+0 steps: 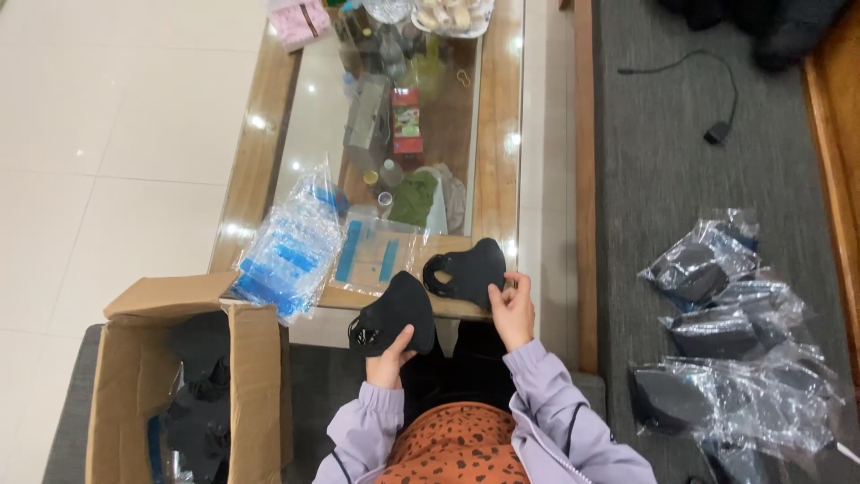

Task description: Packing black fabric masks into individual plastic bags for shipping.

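An open cardboard box of black masks stands far left, beside a stack of clear bags on the glass table. The left hand grips one black mask; the right hand pinches a second mask at the table's edge. Bagged masks lie rightmost.

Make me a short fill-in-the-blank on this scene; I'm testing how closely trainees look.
1. Each hand holds a black face ____.
2. The cardboard box stands beside the person's ____ hand.
3. The right hand rests its mask on the glass-topped ____.
4. The bagged masks lie on grey ____.

Missing words: mask; left; table; carpet
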